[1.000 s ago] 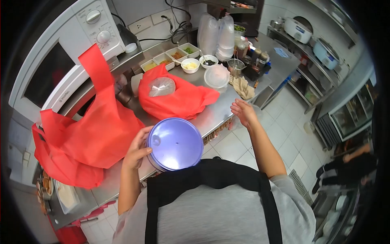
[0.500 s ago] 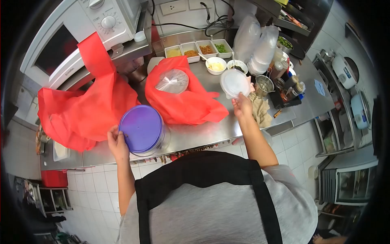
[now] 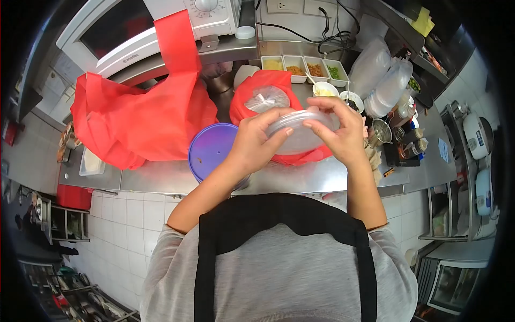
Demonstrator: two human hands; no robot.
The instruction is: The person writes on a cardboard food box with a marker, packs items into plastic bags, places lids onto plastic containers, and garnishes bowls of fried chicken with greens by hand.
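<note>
Head view, centre: 1 lidded tub point(image 3: 300, 140), rim grasped by left hand point(image 3: 259, 137) and right hand point(image 3: 346, 133). Apparent step: rim handling; next move calls for even grip.

Bright light glints off the steel counter point(image 3: 300, 180), while fisheye distortion bends the dark-rimmed edges.

We're riding on the wearer's head, folks, one camera, aimed forward and steeply down! Nearest us, along the bottom edge, comes the black apron point(image 3: 284, 212); a little farther out, mid-frame, we get the left hand point(image 3: 256, 144) and right hand point(image 3: 346, 137) above the steel counter point(image 3: 314, 181). Up top we reach the wall socket point(image 3: 283, 6), and we're wide, very wide: tiled floor point(image 3: 120, 225) curving below, black closing the corners!
</note>
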